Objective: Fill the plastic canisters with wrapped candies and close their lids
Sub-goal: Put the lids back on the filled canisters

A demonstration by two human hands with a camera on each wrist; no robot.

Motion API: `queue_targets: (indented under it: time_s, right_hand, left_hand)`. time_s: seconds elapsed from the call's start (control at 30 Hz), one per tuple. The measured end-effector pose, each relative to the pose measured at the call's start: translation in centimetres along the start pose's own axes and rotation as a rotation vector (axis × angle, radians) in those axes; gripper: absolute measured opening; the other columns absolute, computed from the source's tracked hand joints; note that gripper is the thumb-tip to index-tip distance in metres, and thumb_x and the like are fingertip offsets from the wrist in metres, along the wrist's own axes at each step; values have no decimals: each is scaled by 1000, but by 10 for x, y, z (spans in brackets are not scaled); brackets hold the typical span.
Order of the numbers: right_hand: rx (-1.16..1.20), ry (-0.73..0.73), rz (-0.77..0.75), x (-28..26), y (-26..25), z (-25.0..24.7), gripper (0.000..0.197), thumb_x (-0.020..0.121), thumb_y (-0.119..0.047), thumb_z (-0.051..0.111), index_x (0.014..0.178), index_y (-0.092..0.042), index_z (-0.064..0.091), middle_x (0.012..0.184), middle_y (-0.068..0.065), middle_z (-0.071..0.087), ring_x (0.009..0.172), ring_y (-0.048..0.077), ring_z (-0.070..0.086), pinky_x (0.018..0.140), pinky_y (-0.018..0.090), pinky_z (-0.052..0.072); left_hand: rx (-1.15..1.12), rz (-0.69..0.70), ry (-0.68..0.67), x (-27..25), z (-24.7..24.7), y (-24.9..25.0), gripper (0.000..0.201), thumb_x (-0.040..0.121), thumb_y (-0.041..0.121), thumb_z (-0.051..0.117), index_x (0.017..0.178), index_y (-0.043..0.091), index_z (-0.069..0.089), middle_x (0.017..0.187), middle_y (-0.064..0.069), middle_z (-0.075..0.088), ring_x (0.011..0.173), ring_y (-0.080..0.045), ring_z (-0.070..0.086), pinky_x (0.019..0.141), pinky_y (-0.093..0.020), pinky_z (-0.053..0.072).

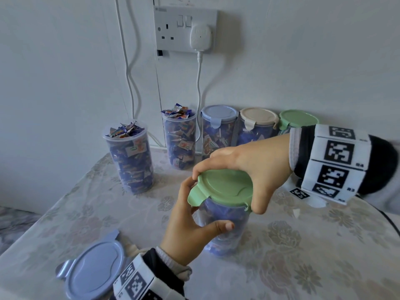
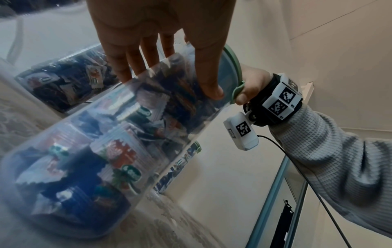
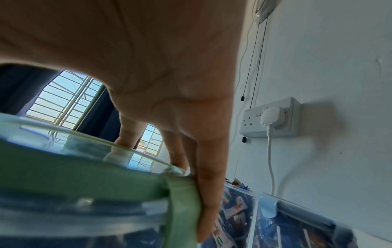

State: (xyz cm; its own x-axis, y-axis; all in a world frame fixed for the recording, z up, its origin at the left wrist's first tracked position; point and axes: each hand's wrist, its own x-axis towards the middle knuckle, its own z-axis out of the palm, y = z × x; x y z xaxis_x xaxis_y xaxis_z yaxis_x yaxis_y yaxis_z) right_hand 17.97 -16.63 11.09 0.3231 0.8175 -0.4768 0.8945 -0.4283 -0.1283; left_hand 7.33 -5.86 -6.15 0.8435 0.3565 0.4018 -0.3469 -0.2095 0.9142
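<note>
Head view: the right hand pressed the green lid onto the filled canister before the wall socket, left hand curled round its body, thumb at the raised tab; lid-closing step, and snapping that tab down seemed next.

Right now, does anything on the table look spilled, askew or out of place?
Nothing spilled. The green lid sits on the near canister with its left clip still flared outward, unlatched. Two rear canisters stand open, heaped with candies; a blue lid lies loose.
</note>
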Motion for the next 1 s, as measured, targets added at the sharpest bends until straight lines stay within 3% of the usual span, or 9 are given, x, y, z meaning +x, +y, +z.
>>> queue_targets:
  time_s: [0.17, 0.23, 0.37, 0.47, 0.53, 0.57, 0.63, 0.77, 1.0]
  right_hand:
    - [-73, 79, 58, -4, -10, 6, 95, 58, -66, 75, 136, -50, 22, 110, -8, 54, 95, 14, 55, 84, 29, 49]
    - [-133, 139, 119, -6, -16, 9, 90, 55, -77, 68, 130, -45, 28, 89, -9, 55, 80, 9, 55, 75, 29, 49]
    - [-341, 305, 317, 0, -30, 21, 82, 59, -94, 27, 84, -18, 46, 66, -3, 45, 57, 10, 42, 52, 28, 32]
    - [-416, 274, 378, 1, -26, 21, 86, 64, -91, 15, 80, -16, 53, 68, 0, 47, 60, 16, 46, 52, 27, 31]
    - [-303, 202, 337, -3, -15, 15, 82, 71, -86, 26, 118, -24, 51, 92, 0, 57, 86, 21, 56, 68, 29, 43]
    - [-213, 157, 262, -4, -9, 11, 76, 75, -80, 36, 136, -34, 36, 120, 0, 55, 111, 21, 53, 87, 32, 44]
    - [-35, 30, 62, -8, -2, 4, 80, 79, -61, 59, 144, -49, 15, 151, -10, 28, 139, 9, 27, 110, 29, 27]
    - [-44, 41, -87, 1, 9, 5, 97, 65, -45, 82, 141, -53, 23, 147, -23, 28, 137, -3, 25, 99, 12, 24]
    - [-75, 36, -72, 3, 10, 3, 97, 68, -49, 79, 144, -45, 18, 146, -9, 36, 133, 11, 35, 105, 30, 32]
  left_hand:
    - [62, 6, -16, -7, 2, 3, 82, 57, 38, 79, 127, 30, 36, 122, 31, 49, 116, 7, 48, 89, -5, 38]
    - [69, -5, -14, -10, 2, 3, 90, 52, 42, 82, 126, 34, 32, 122, 35, 47, 118, 9, 46, 90, -5, 37]
    - [127, -22, 36, -15, 6, 3, 93, 45, 52, 83, 122, 38, 32, 118, 36, 46, 116, 7, 46, 88, -11, 42]
    - [125, -15, 30, -14, 10, 6, 86, 47, 49, 82, 120, 35, 38, 118, 31, 50, 114, 5, 49, 88, -13, 43]
    - [101, -14, 12, -12, 10, 7, 83, 49, 47, 81, 120, 33, 40, 119, 30, 51, 112, 6, 50, 85, -9, 42]
    - [95, -10, 6, -10, 9, 8, 82, 50, 46, 80, 121, 32, 41, 118, 30, 52, 110, 6, 51, 84, -8, 42]
    - [77, -10, 1, -9, 7, 8, 81, 50, 44, 81, 120, 32, 42, 116, 29, 54, 107, 7, 53, 82, -7, 43]
    - [61, -17, -8, -7, 4, 7, 78, 50, 40, 81, 118, 32, 43, 113, 28, 56, 105, 6, 55, 80, -7, 44]
    - [68, -36, -14, -5, 3, 4, 80, 48, 40, 83, 117, 34, 43, 112, 26, 57, 106, 5, 55, 81, -9, 45]
